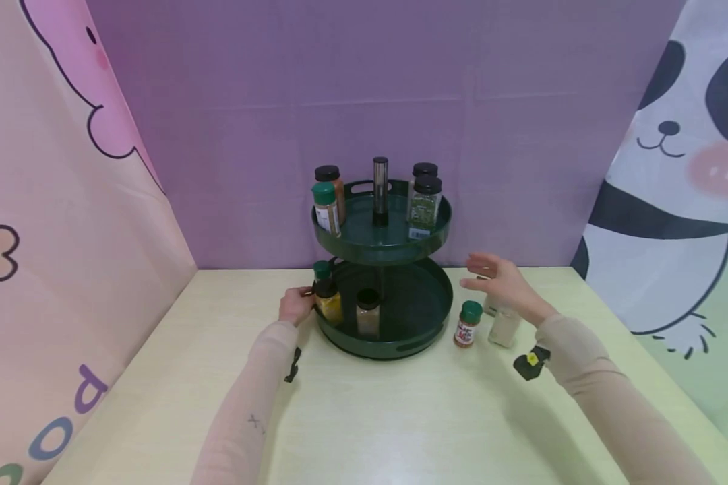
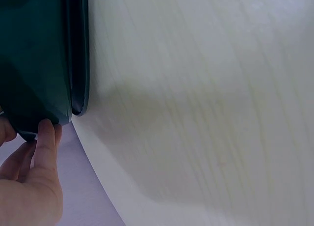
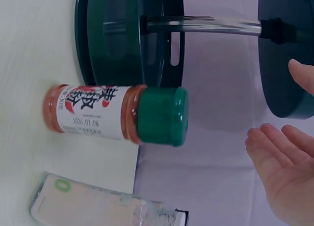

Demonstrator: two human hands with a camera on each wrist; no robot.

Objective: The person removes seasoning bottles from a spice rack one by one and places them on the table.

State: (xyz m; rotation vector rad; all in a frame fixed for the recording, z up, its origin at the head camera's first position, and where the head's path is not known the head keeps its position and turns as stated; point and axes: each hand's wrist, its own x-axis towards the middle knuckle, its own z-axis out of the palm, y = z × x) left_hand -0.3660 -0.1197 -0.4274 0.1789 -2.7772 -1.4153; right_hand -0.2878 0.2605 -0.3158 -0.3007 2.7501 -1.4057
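A dark green two-tier spice rack (image 1: pixel 381 254) stands at the far side of the table. My left hand (image 1: pixel 295 305) is at the left edge of its lower tray, and the left wrist view shows thumb and fingers (image 2: pixel 45 147) on either side of the rim, pinching it. My right hand (image 1: pixel 505 286) hovers to the right of the rack, fingers spread, holding nothing. Below it stand a green-capped jar of red powder (image 3: pixel 93 110) and a clear jar with pale contents (image 1: pixel 505 328). Another jar behind these is mostly hidden by the hand.
The upper tray holds a green-capped jar (image 1: pixel 325 209), a black-capped reddish jar (image 1: pixel 328 174), a jar of green flakes (image 1: pixel 425 207) and another behind it. On the lower tray are a yellow jar (image 1: pixel 329 304), a brownish jar (image 1: pixel 368 314) and a green-capped one (image 1: pixel 322 270).
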